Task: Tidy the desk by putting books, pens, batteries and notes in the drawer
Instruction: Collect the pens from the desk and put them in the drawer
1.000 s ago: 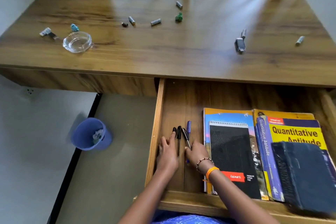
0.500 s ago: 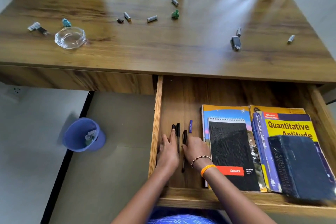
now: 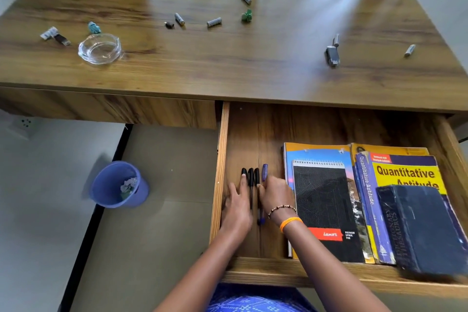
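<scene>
1. Open drawer (image 3: pixel 258 134) below the desk (image 3: pixel 228 63) edge; four pens (image 3: pixel 254 177) lie side by side at its left, caps toward 12 o'clock.
2. Left hand (image 3: pixel 236 208), fingers straight, lies flat against the leftmost pens.
3. Right hand (image 3: pixel 274 195), fingers curled, rests on the blue pen (image 3: pixel 264 172); whether it grips cannot be told.
4. Books (image 3: pixel 367 197) at 3 o'clock of the pens.
5. Batteries (image 3: pixel 214 22) scattered on the desk at 12 o'clock.

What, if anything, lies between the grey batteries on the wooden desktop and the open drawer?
Nothing visible: the grey batteries lie on bare wooden desktop, and the open drawer has free floor behind the pens.
</scene>
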